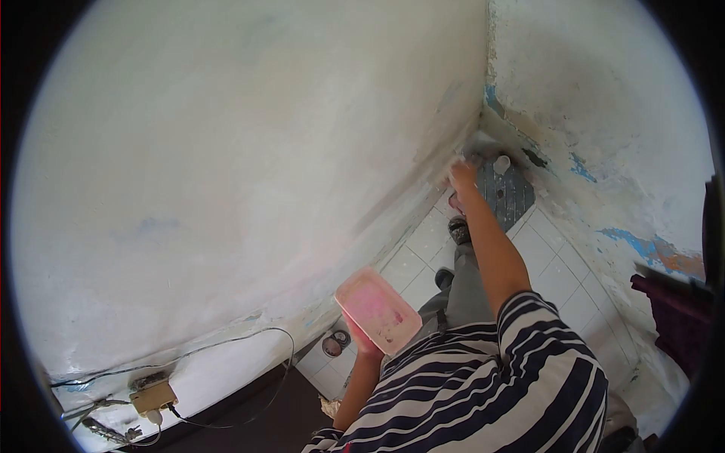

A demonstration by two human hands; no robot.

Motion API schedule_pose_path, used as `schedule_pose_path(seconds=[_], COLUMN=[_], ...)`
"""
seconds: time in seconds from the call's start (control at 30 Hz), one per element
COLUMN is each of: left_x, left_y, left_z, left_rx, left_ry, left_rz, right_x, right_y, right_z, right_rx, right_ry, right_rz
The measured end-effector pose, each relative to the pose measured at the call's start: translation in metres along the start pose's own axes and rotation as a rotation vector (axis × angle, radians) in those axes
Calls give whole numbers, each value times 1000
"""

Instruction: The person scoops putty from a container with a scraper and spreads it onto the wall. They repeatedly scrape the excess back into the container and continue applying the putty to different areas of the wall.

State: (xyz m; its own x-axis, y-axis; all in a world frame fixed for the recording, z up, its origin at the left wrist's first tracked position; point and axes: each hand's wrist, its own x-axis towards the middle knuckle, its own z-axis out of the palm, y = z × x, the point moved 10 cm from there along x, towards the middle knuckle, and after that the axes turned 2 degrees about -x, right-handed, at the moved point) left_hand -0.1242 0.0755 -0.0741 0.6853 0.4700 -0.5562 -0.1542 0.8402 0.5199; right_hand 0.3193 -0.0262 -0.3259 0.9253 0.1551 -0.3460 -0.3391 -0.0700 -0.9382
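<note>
A pink rectangular plastic tub (377, 308) is held tilted before my body, with pinkish residue smeared inside. My left hand (362, 337) is closed around its lower left side, and the tub hides some of the fingers. Stretched forward and down, my right hand (462, 178) is at the foot of the pale patchy wall (226, 151), close to the corner. Its fingers look curled together but are blurred, and I cannot make out what they hold.
White floor tiles (555, 275) and a grey slatted panel (504, 189) lie below. At lower left, a socket box (155, 398) has a plug and trailing cables. Dark red cloth (668, 317) hangs at right. Small round items (336, 343) sit near the wall.
</note>
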Motion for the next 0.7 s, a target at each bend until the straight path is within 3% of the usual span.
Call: schedule_pose_path(seconds=[0.03, 0.07, 0.1, 0.13, 0.2, 0.33, 0.43, 0.47, 0.5, 0.57, 0.67, 0.7], left_x=[-1, -2, -3, -5, -6, -3, 2, 2, 4, 3, 7, 7], left_y=[-2, -2, -1, 0, 1, 2, -7, -10, -14, -15, -11, -9], left_z=[-7, -4, 5, 10, 2, 0, -3, -3, -2, 1, 8, 8], left_rx=[6, 9, 18, 28, 26, 17, 31, 30, 20, 23, 40, 36], left_ry=[4, 4, -13, -26, 8, 0, -56, -53, -47, -33, -11, 4], left_rz=[-6, -5, 6, 16, 37, 43, -8, -10, -32, -60, -13, -10], right_x=[19, 17, -21, -41, -87, -69, -31, -15, -19, -44, -91, -92], right_y=[0, -67, -147, -192, -247, -152, -50, -6, -31, -148, -202, -187], right_z=[14, 3, 31, 9, -10, -45, 29, 26, 33, 34, -10, -26], right_rx=[12, 15, -132, -127, 556, 817, 792, 782, 784, 447, 664, 663], right_ry=[74, 75, -121, -121, -316, -388, -229, -177, -177, -193, -317, -321], right_rz=[-129, -128, -185, -183, -170, -42, 172, 244, 247, -8, -32, -42])
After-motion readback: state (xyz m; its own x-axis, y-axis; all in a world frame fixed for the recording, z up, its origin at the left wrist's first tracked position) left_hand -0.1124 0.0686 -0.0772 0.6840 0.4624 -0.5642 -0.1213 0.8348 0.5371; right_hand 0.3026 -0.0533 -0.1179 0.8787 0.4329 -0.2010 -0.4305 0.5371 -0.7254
